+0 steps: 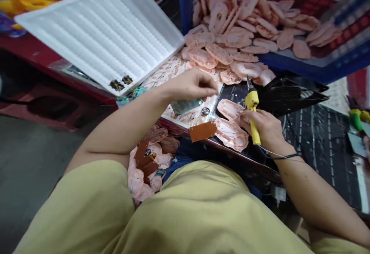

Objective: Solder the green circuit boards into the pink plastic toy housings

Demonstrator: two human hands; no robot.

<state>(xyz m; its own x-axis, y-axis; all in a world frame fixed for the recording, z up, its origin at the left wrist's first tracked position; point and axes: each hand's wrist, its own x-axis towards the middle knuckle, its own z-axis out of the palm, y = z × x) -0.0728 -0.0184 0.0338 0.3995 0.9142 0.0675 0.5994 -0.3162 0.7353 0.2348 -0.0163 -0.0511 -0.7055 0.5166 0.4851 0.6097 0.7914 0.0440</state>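
My right hand is wrapped round a yellow soldering gun, its tip pointing up and away from me. My left hand hovers over the table with its fingers pressed together; what they hold, if anything, is too small to make out. Below my left hand a clear bag lies beside a small round black part. Two pink plastic shells lie open near the table's front edge, left of the gun. An orange-brown circuit board touches the lower shell.
A blue crate of pink shells stands at the back right, with shells spilling out. A white foam tray leans at the left. Beside the crate is a black fan. More shells and boards lie below the table edge.
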